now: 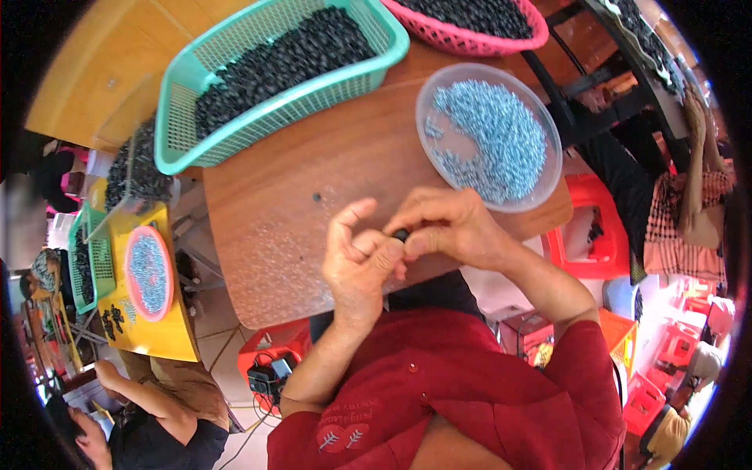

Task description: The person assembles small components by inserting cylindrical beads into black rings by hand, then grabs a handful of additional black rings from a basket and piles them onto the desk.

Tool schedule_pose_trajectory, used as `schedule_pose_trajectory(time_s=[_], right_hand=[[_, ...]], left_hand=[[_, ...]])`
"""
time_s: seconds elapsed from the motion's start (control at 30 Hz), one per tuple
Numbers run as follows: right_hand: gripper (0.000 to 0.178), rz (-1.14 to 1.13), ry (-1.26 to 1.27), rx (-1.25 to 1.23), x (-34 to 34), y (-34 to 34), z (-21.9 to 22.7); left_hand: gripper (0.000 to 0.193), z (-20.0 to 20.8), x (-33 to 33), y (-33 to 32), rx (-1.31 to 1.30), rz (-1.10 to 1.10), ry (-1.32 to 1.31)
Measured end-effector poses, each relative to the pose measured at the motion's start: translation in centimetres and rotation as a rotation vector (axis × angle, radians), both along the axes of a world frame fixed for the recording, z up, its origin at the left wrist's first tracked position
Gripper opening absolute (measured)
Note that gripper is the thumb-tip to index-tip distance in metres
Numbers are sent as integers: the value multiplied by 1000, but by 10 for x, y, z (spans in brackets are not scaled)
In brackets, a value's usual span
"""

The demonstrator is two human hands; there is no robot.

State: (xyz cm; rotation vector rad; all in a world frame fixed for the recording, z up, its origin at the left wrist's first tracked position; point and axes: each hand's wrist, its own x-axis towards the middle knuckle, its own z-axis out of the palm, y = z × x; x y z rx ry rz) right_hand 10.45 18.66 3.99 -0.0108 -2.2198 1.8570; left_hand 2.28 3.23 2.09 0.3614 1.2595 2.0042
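Observation:
In front of my chest, above the near side of the brown wooden table (329, 196), my two hands meet at a small round black part (401, 234). My left hand (356, 270) has its thumb against the part, with one finger raised and the others curled. From the other side, the thumb and forefinger of my right hand (458, 227) pinch it. The fingers cover most of the part, so its exact kind cannot be made out. Beyond my right hand stands a round clear bowl (554, 149) of small silvery-blue metal pieces.
A green plastic basket (168, 129) of black parts stands at the far left of the table, a pink basket (478, 43) of them at the far right. Tiny dark bits lie on the tabletop. Co-workers sit on both sides; a yellow table (168, 337) is at left, a red stool (599, 235) at right.

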Motion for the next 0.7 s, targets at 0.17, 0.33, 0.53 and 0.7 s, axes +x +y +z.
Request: schedule_pose_trajectory(time_s=[0.17, 0.33, 0.53, 0.7], right_hand=[[18, -175, -284, -164, 6, 1, 26], [18, -482, -136, -3, -5, 50, 54], [19, -789, -91, 471, -41, 156, 88], [41, -859, -186, 767, -63, 273, 56]], left_hand=[[40, 8, -9, -12, -50, -38, 91], [23, 42, -58, -26, -154, 139, 483], [13, 86, -171, -12, -430, 257, 1009], [19, 84, -233, 45, -685, 56, 1251]])
